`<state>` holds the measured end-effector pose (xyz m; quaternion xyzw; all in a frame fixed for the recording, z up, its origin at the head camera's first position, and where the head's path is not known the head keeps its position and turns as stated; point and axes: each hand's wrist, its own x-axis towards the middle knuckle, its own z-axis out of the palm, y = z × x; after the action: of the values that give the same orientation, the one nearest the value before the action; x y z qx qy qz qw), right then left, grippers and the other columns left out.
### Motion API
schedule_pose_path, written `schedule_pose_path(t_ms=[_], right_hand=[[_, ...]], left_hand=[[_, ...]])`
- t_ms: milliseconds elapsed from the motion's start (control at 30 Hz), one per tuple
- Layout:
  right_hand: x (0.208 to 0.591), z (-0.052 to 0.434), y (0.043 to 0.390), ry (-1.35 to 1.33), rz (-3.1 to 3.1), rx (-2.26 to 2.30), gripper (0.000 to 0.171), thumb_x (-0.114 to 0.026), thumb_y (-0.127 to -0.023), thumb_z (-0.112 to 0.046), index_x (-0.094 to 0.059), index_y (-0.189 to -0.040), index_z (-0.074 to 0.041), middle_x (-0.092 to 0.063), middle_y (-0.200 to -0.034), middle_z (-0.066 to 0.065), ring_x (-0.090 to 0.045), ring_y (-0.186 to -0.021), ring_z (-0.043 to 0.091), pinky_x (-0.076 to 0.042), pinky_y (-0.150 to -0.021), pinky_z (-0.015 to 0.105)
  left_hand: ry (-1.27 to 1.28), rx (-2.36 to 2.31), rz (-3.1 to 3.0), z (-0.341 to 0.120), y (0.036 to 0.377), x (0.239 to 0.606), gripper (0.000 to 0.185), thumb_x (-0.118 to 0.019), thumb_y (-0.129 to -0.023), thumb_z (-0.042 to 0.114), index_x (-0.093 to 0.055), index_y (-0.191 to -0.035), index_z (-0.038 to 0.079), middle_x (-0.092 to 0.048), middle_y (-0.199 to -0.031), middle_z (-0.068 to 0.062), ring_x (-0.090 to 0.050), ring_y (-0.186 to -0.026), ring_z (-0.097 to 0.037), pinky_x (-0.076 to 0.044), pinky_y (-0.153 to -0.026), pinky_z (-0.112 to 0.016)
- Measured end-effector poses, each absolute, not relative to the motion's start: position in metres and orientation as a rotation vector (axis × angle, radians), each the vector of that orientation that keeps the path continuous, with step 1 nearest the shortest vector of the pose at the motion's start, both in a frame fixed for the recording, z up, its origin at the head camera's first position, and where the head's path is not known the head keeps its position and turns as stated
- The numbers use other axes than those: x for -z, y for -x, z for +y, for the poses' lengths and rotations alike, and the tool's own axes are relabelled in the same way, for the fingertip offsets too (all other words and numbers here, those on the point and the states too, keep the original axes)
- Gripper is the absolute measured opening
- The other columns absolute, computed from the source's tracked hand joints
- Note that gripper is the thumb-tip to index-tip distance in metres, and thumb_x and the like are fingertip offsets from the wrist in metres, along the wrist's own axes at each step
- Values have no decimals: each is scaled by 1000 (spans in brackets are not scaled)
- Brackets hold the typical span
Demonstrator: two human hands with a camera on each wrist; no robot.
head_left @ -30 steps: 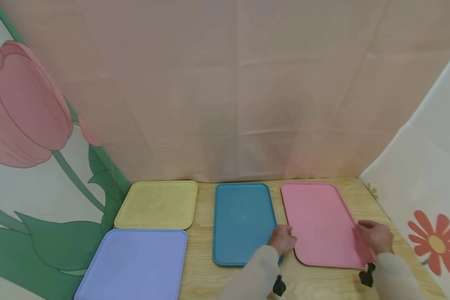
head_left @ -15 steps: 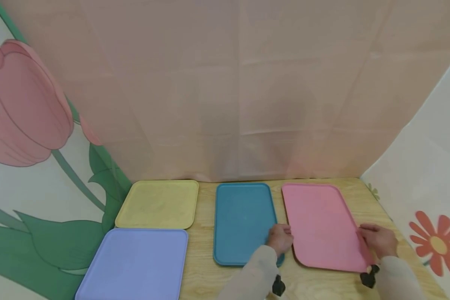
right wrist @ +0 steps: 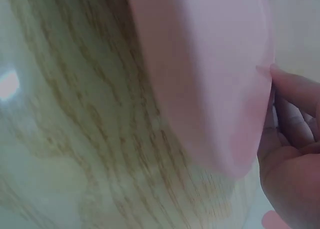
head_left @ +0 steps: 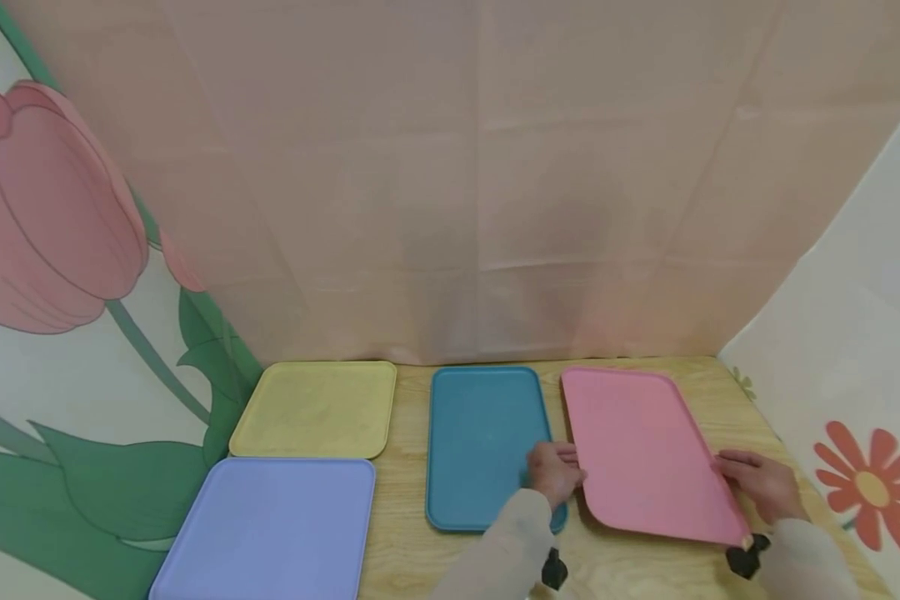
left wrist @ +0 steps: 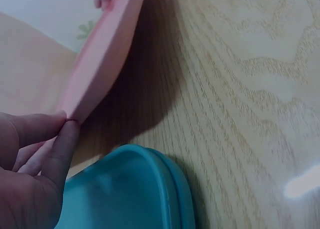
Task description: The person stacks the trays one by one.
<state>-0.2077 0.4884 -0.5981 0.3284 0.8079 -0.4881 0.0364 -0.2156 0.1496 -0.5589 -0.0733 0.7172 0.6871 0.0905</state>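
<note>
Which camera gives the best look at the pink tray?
The head view: it shows the whole pink tray, with the left hand and right hand gripping its long edges. The left wrist view shows only its edge and underside above the wooden table; the right wrist view shows a blurred underside close up.

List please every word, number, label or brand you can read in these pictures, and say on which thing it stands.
There are none: no writing shows on the pink tray, the teal tray, the yellow tray, the purple tray or the wooden table. The flower cloths carry only pictures.
</note>
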Motion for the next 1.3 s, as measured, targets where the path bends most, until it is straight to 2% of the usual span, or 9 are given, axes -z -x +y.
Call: schedule_pose_path(t_ms=[167, 367, 667, 933, 1033, 1133, 1300], right_hand=[[598, 488, 209, -1043, 2418, 1539, 68, -82, -85, -18, -49, -137, 11, -71, -97, 13, -65, -79, 14, -57, -69, 37], [597, 489, 206, -987, 2399, 1581, 71, -82, -85, -21, -48, -138, 12, -72, -93, 5, -64, -76, 8, -56, -61, 29], [594, 484, 204, -949, 2404, 1617, 73, -82, -84, -24, -47, -138, 12, -72, -93, 2, -63, -73, 4, -57, -56, 28], [583, 476, 199, -828, 2469, 1594, 76, -78, -88, -35, -48, -138, 13, -72, -98, 2, -63, -74, -1, -60, -68, 35], [581, 472, 197, -803, 2470, 1599, 76, -77, -89, -36, -48, -138, 13, -72, -96, -2, -63, -74, -2, -61, -71, 35], [579, 469, 197, -809, 2468, 1602, 74, -76, -89, -36, -48, -138, 13, -71, -94, -5, -63, -73, -3, -61, -71, 35], [577, 463, 197, -799, 2502, 1578, 73, -76, -90, -36, -50, -137, 13, -74, -96, 1, -62, -72, -4, -60, -68, 35]], left_hand=[[203, -2022, 2171, 145, 218, 559, 36, -77, -64, -24, -77, -93, -2, -72, -77, -5, -68, -69, -15, -60, -60, -30], [227, -2039, 2155, 141, 219, 560, 35, -78, -63, -23, -77, -90, -1, -72, -76, -6, -68, -68, -16, -60, -60, -30], [208, -2056, 2162, 134, 220, 556, 34, -78, -64, -22, -77, -90, 0, -73, -76, -4, -70, -69, -15, -60, -62, -28], [242, -2087, 2108, 130, 222, 554, 34, -76, -64, -23, -77, -91, -1, -73, -77, -5, -70, -70, -15, -61, -62, -28], [227, -2081, 2121, 127, 222, 554, 35, -76, -64, -23, -77, -91, -1, -73, -78, -5, -70, -71, -14, -60, -61, -27], [202, -2086, 2133, 124, 222, 552, 34, -76, -64, -22, -77, -91, -2, -73, -78, -6, -70, -71, -14, -60, -62, -27], [181, -2089, 2152, 119, 224, 549, 33, -77, -65, -22, -77, -92, -2, -74, -79, -7, -71, -72, -15, -60, -63, -26]])
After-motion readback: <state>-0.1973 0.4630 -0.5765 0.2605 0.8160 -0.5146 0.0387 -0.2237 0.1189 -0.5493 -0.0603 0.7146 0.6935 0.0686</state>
